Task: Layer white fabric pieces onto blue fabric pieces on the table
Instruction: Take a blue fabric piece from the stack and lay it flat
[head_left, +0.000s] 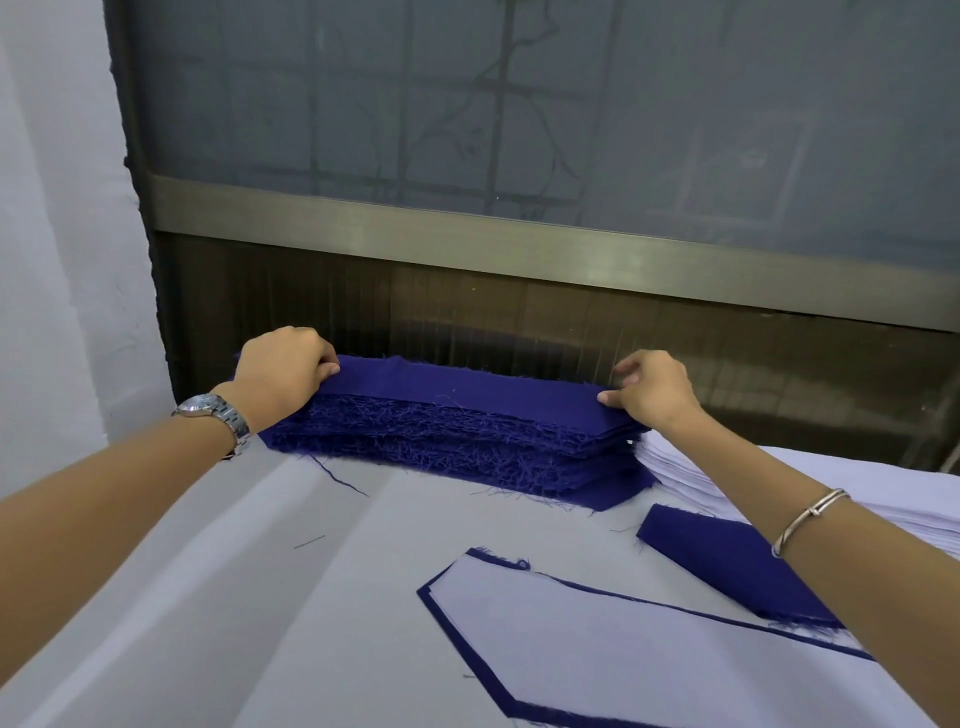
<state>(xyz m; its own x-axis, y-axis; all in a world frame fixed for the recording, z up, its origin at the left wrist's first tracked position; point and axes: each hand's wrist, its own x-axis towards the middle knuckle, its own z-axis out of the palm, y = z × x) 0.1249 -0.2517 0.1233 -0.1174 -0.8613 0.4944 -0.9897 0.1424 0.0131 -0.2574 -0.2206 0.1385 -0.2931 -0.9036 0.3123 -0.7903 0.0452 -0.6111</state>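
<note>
Currently, far left: a white wall (47, 260), then a dark window frame (363, 236) running behind the table (208, 597).

Left hand (283, 371), wristwatch (215, 410) on the wrist, pinches the left end of the top blue piece (467, 387) with curled fingers. That piece lies on the blue stack (457, 441), which sits at the table's back edge, close against the frame; its frayed edges face forward. Right hand (652, 389) pinches the right end of the same piece between thumb and fingers; bracelet (810, 517) on that forearm.

A white stack (691, 470) lies just beside the blue stack's right end, partly under the right forearm. A loose blue piece (727, 566) lies in front of it. Nearer, a white piece (623, 660) rests on a blue piece (427, 597), a blue border showing.

Widest bare stretch of table: left of centre, holding one loose thread (309, 542).
</note>
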